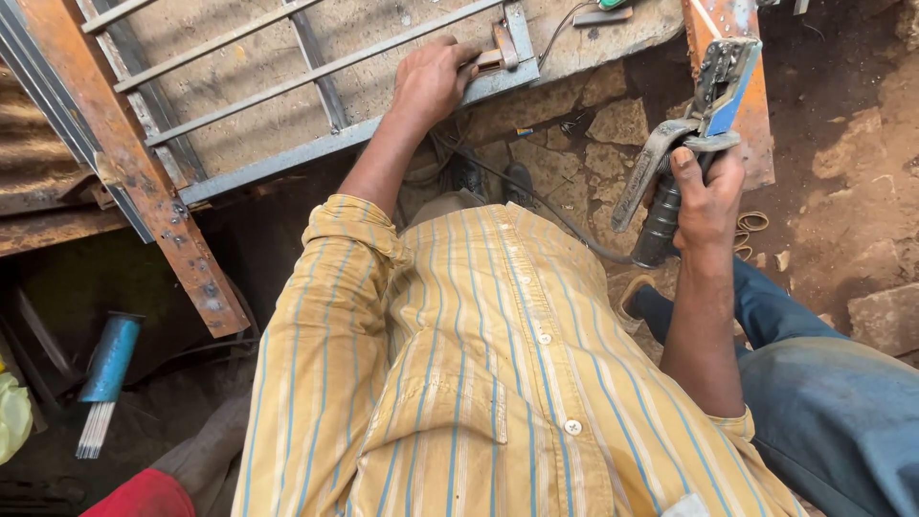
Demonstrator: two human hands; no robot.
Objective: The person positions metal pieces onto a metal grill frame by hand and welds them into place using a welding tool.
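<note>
Down at the far left I see a blue packet of welding rods (108,369), its grey rod ends sticking out toward the bottom, lying on the dark ground well apart from both hands. Above it a rusty orange steel bar (134,163) runs diagonally. Next comes the grey metal grille frame (325,144) lying flat on the worktop (239,48). My left hand (431,81) rests on the frame's near corner, its fingers (466,53) curled over a small rusty hinge piece (498,53) that sits right at the fingertips, pressed against the frame bar. Between the arms hangs my yellow striped shirt (479,383). A dark cable (555,211) trails across the stone floor toward the right. My right hand (708,201) is closed around the black grip of a welding electrode holder (694,124); the thumb lies on its grey lever, and the holder's clamp head rises above the fingers, tilted up and away. A leg in blue trousers (823,402) sits at the far right.
</note>
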